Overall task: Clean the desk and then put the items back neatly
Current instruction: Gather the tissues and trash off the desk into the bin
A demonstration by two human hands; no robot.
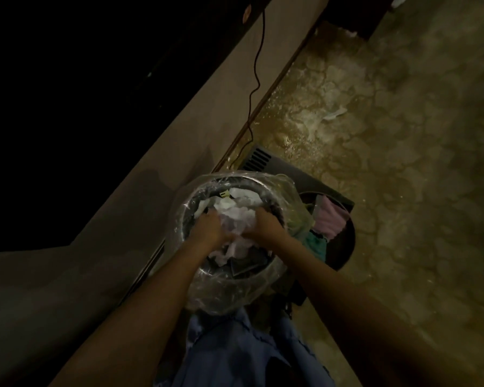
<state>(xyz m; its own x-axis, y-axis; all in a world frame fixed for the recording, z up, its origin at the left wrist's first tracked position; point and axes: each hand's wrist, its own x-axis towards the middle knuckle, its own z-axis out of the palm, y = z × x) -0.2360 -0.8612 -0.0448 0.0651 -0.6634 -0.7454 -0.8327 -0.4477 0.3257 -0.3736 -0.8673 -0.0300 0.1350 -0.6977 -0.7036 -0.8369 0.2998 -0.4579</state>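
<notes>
Both hands reach into a round dark waste bin lined with a clear plastic bag [196, 291], which stands on the mottled floor [389, 135] beside the wall. The left hand [207, 227] and right hand [266, 226] press down on crumpled white paper waste [236, 216] between them. Whether the fingers curl round it cannot be told. A dark basket holding pink and teal cloth [344, 247] stands just beside the bin.

Dim, murky, soft-focus view; black upper left, bowed edges.
</notes>
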